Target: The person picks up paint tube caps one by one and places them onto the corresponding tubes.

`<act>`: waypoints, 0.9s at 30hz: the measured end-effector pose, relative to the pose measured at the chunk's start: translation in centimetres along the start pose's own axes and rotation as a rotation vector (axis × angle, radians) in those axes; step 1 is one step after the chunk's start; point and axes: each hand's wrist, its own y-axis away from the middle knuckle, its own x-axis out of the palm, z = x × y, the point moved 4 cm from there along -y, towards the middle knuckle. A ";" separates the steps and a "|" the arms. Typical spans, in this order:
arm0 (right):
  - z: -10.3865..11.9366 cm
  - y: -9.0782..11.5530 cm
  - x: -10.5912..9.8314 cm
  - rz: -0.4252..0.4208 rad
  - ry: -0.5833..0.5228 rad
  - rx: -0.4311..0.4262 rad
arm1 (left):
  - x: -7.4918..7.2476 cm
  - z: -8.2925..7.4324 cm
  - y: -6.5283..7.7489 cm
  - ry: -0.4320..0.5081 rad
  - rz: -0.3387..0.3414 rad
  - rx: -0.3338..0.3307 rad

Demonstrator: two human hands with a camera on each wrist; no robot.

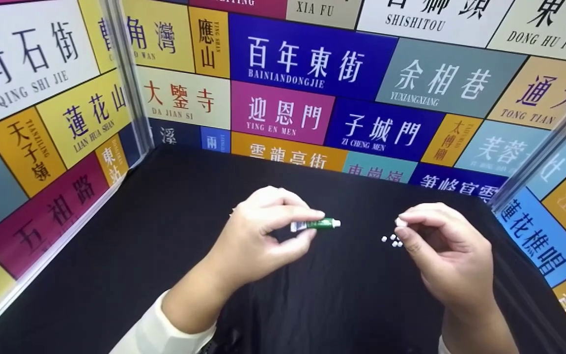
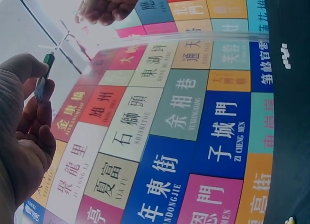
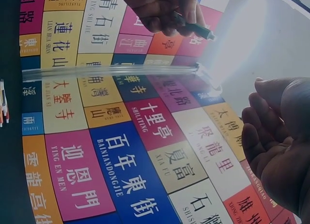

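Observation:
My left hand [image 1: 263, 231] pinches a small green and white squeeze tube [image 1: 320, 224] between thumb and fingertips. The tube lies nearly level, its narrow white tip pointing right. In the left wrist view the same tube [image 2: 47, 69] shows its green end upward. Off to the right, my right hand [image 1: 452, 253] holds a small white piece [image 1: 401, 222] between thumb and forefinger; its exact kind I cannot tell. Just below those fingertips, several tiny white bits [image 1: 393, 241] lie grouped on the black cloth. The two hands are apart, both raised over the table.
Black cloth [image 1: 283, 314] covers the table. Panels printed with coloured street-name blocks [image 1: 312, 54] stand behind and at both sides, joined by clear corner strips [image 1: 133, 83]. Thin pen-like sticks [image 3: 4, 104] lie on the cloth at the left, mostly hidden behind my left hand in the head view.

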 end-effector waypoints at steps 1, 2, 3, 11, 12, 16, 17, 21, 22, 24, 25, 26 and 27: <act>0.1 0.0 0.1 0.008 0.006 0.000 | 0.0 -0.1 0.0 -0.007 0.004 0.006; 0.2 0.0 0.1 0.014 0.018 0.002 | 0.1 -0.3 0.0 -0.010 0.008 0.010; 0.3 0.0 0.2 0.021 0.029 0.004 | 0.2 -0.4 0.0 -0.014 0.013 0.016; 0.6 0.1 0.8 0.078 0.083 -0.012 | 0.5 -0.9 0.1 -0.033 0.032 0.038; 0.6 0.2 0.9 0.081 0.101 -0.008 | 0.6 -0.9 0.1 -0.035 0.037 0.033; 0.5 0.5 1.0 0.098 0.184 0.002 | 0.8 -0.9 0.2 -0.043 0.056 0.021; 0.5 0.5 1.0 0.104 0.205 0.005 | 0.9 -1.0 0.2 -0.045 0.059 0.021; 0.4 0.8 1.2 0.125 0.247 0.008 | 1.0 -1.2 0.2 -0.053 0.058 0.052; 0.4 0.8 1.2 0.129 0.248 0.005 | 1.0 -1.2 0.2 -0.058 0.056 0.059; 0.4 0.8 1.4 0.136 0.234 -0.003 | 1.1 -1.3 0.1 -0.064 0.052 0.073; 0.4 0.8 1.5 0.139 0.221 -0.008 | 1.1 -1.3 0.1 -0.067 0.050 0.076; 0.3 0.8 1.5 0.142 0.212 -0.012 | 1.2 -1.3 0.1 -0.070 0.048 0.079; 0.3 0.8 1.6 0.145 0.218 -0.014 | 1.2 -1.3 0.1 -0.072 0.048 0.080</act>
